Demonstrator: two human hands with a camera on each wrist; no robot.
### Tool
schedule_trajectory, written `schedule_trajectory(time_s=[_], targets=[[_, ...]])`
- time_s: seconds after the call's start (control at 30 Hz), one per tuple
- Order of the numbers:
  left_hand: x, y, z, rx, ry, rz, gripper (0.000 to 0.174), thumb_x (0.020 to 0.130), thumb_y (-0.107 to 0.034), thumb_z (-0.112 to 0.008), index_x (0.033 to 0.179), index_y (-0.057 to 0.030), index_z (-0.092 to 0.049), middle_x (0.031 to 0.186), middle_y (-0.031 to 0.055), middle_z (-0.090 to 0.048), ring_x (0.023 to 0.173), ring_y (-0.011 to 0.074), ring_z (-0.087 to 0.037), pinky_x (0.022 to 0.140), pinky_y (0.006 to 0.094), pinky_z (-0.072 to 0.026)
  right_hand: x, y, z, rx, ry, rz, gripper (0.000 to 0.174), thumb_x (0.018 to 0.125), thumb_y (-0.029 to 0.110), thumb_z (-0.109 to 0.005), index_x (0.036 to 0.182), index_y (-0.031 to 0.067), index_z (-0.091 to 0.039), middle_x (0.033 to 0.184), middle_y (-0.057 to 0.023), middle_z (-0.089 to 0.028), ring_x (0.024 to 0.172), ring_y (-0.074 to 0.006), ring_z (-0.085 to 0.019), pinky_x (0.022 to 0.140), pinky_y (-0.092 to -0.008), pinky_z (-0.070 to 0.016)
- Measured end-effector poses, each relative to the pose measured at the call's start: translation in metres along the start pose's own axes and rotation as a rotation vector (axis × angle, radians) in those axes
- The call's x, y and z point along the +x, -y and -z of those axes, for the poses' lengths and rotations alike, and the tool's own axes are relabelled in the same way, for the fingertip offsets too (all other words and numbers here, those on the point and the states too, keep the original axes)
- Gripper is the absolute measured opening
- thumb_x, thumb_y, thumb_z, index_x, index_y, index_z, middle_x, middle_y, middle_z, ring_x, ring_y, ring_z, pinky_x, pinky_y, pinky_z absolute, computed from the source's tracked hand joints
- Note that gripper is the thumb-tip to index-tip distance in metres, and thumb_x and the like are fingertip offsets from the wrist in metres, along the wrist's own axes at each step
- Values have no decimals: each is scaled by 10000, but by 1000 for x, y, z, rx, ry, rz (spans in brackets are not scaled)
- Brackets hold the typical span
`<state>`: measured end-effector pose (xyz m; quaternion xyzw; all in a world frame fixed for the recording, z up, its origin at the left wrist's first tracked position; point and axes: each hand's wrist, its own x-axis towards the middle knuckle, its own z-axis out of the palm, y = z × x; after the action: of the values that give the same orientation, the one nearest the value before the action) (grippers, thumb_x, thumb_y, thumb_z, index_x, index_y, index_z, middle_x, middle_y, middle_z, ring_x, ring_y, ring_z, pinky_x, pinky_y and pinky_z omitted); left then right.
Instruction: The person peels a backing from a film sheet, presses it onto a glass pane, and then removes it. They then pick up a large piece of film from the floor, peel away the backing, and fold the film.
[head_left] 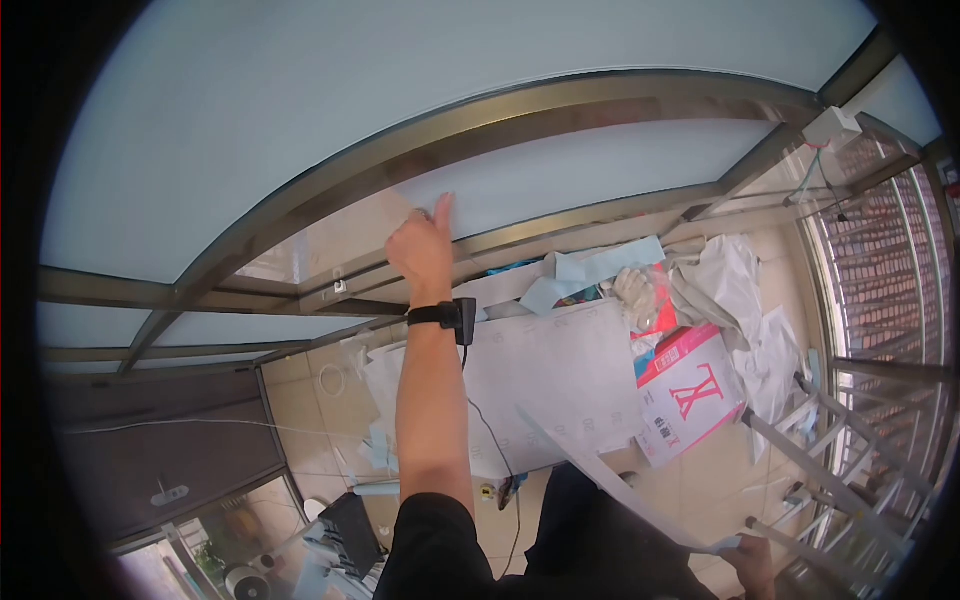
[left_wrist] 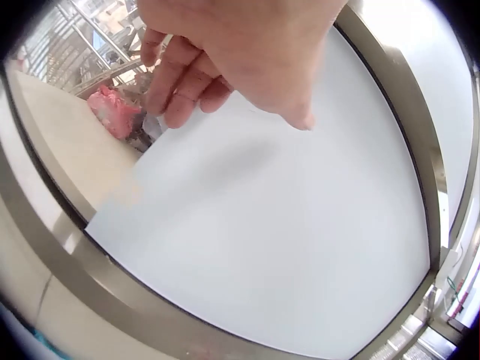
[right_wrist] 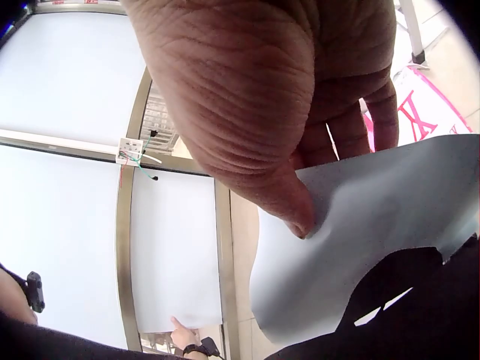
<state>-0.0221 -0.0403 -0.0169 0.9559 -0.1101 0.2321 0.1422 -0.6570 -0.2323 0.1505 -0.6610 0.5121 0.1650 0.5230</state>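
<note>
My left hand (head_left: 425, 248) reaches to the glass panel, its thumb extended against the pale film (head_left: 590, 170) near the film's left end. In the left wrist view the thumb of that hand (left_wrist: 240, 52) is at the film (left_wrist: 270, 225), while its other fingers hang loosely bent. Bare glass shows beside the film's edge. Low at the right, my right hand (head_left: 750, 563) holds a loose pale sheet (head_left: 625, 492). The right wrist view shows this hand (right_wrist: 247, 90) pinching the sheet (right_wrist: 367, 217) between thumb and fingers.
Below the panel, large white sheets (head_left: 540, 370) cover part of the tiled floor, with gloves (head_left: 637, 295) and a pink-and-white box (head_left: 690, 400) beside them. A metal ladder (head_left: 840, 470) stands at the right. A white wall box (head_left: 832, 127) has loose wires.
</note>
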Motion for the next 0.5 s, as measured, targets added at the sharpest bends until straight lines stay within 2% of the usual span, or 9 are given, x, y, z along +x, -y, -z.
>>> schedule_trajectory(time_s=[0.07,0.17,0.23,0.33,0.37,0.5], targets=[[4,-1,-2,72,-3,67,542,915,-549,-613,677,-67,-680,611,162,-647,584,372,-648,599,450,-522,-2,3,1,9,-2,-27,123,755,22,-705,858,-10,-764,725,-39,-679,701,-120,-624,652,-275,-469],[3,10,-11,72,-48,19,552,910,-555,-619,667,-64,-681,619,160,-648,576,371,-644,595,441,-522,-5,3,4,34,-36,-59,126,763,21,-698,864,-13,-763,730,-43,-685,696,-119,-624,652,-272,-472],[2,17,-16,53,-74,-19,543,913,-550,-619,675,-67,-683,620,158,-648,583,374,-645,591,440,-519,-6,0,7,-14,-16,9,134,768,20,-692,875,-14,-763,736,-45,-690,703,-110,-622,647,-269,-473],[-3,20,-18,-45,-116,-30,526,914,-546,-621,686,-76,-684,620,154,-648,596,374,-649,585,433,-516,-8,-29,6,110,-57,-47,145,769,23,-688,888,-14,-762,750,-47,-699,710,-104,-628,642,-266,-474],[-2,14,-11,-122,-127,4,520,912,-548,-624,689,-82,-683,619,151,-648,602,373,-652,582,428,-515,-8,-28,5,123,-59,-49,145,769,23,-688,888,-14,-762,750,-47,-699,710,-104,-628,642,-266,-474],[-3,-30,15,-69,-34,-20,521,909,-560,-620,689,-91,-677,631,154,-657,624,370,-662,589,433,-519,-10,-22,7,54,-1,-42,152,770,22,-686,898,-18,-758,757,-42,-706,717,-98,-633,642,-262,-475]])
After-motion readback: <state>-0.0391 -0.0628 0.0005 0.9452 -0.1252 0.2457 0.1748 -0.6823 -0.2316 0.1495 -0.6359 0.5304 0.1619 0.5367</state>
